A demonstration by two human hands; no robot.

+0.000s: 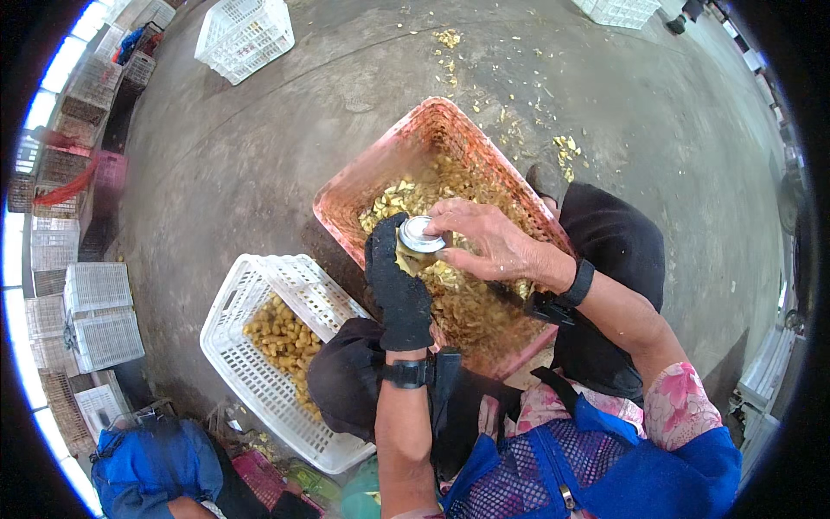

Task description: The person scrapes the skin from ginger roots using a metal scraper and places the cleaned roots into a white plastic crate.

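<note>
My left hand (397, 285), in a black glove, grips a pale yellow piece of root (407, 259), probably ginger. Pressed against that piece is a round, shiny metal lid (421, 235), pinched by the bare fingers of my right hand (483, 239). Both hands are above a worn pink plastic crate (347, 178) between my knees. Inside it lie yellow slices or chunks (392, 198) and a mass of wet brown peelings (467, 324). By my left knee, a white slatted basket (227, 353) holds many knobby tan roots (285, 337) resembling ginger.
A person in blue (159, 460) sits at the lower left, near a pink basket (259, 477) and a green container (362, 490). Another white crate (246, 39) stands on the concrete floor. Crates are stacked along the left wall (104, 311). Yellow scraps (566, 156) litter the floor.
</note>
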